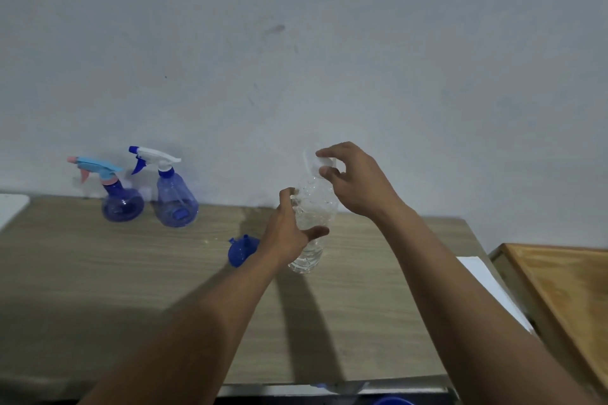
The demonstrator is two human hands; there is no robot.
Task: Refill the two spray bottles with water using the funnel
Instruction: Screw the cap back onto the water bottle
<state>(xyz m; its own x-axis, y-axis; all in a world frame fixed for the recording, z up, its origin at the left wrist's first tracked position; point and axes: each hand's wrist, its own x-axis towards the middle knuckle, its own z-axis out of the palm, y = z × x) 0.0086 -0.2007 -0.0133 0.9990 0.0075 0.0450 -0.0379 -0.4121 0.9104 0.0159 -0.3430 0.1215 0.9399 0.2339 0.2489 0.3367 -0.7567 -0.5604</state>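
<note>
Wooden table (98, 273) against a grey wall (329, 43): left hand (289, 230) grips the clear water bottle (312, 210), right hand (355, 181) pinches its white cap (325, 162). Blue funnel (241, 250) lies at the bottle's eight o'clock. Pink-tipped spray bottle (121, 205) and white-topped spray bottle (176, 202) stand at nine o'clock.

Person, two limbs in view. Left hand (289, 233) and left forearm (204, 322): bare, unsleeved as far as the near edge. Right hand (357, 186) and right forearm (460, 289): bare, unsleeved, same extent.
</note>
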